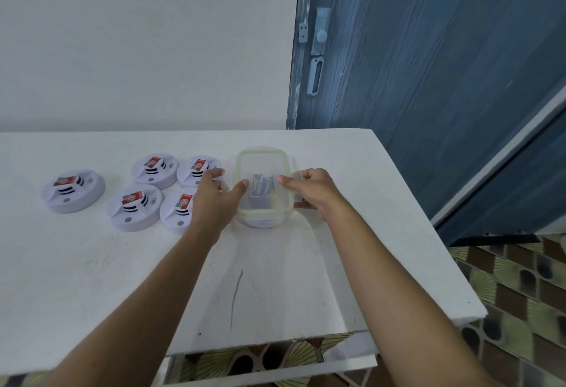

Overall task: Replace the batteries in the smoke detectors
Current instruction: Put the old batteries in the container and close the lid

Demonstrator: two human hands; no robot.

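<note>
A clear plastic box point(262, 169) with a pale green-rimmed lid stands on the white table point(275, 279), with several dark batteries point(263, 186) visible inside. My left hand point(216, 195) grips the box's left side, thumb on the lid. My right hand point(309, 190) grips the right side at a clip flap, thumb on the lid. Several white round smoke detectors lie to the left, each with a red battery on top: one far left point(73, 190), others at the back point(154, 169) and front point(134, 206).
A blue wooden door point(428, 64) with a latch stands behind the table's right end. The table's right edge drops to a patterned tile floor point(514, 288). A white wall runs behind the table.
</note>
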